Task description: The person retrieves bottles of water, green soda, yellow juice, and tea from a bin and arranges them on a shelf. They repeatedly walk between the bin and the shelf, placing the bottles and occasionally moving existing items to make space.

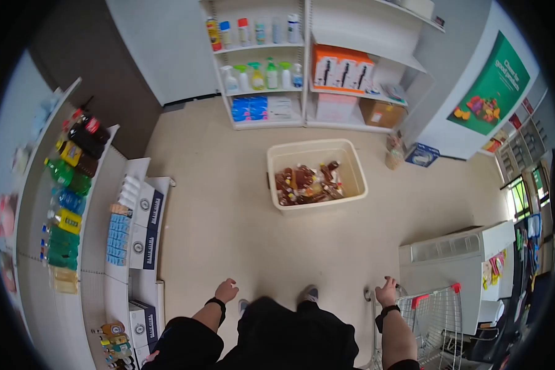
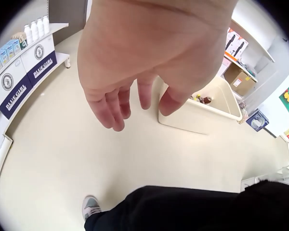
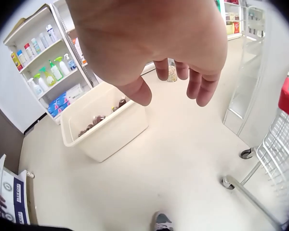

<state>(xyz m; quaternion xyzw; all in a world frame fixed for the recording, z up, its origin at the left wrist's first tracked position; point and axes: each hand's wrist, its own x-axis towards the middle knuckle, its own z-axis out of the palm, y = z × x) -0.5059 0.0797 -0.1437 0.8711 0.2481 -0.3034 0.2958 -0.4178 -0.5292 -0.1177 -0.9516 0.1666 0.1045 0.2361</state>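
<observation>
A cream plastic tub (image 1: 317, 208) stands on the floor ahead, partly filled with brown bottles (image 1: 303, 177). The left hand (image 1: 227, 290) hangs low with nothing in it; in the left wrist view the relaxed fingers of this hand (image 2: 149, 62) point down, with the tub (image 2: 183, 118) beyond. Empty too, the right hand (image 1: 386, 291) is held out beside the shopping cart (image 1: 435, 314). From the right wrist, this hand (image 3: 159, 53) shows loosely bent, spread fingers, and the tub (image 3: 120, 137) stands beyond it. Neither hand touches the tub.
Drink shelves (image 1: 89, 203) line the left side, with boxes (image 1: 143, 246) low down. Spray bottles (image 1: 270, 74) stand on shelves at the back. A blue box (image 1: 422, 155) sits on the floor near the wall. At right is a white cabinet (image 1: 444, 250).
</observation>
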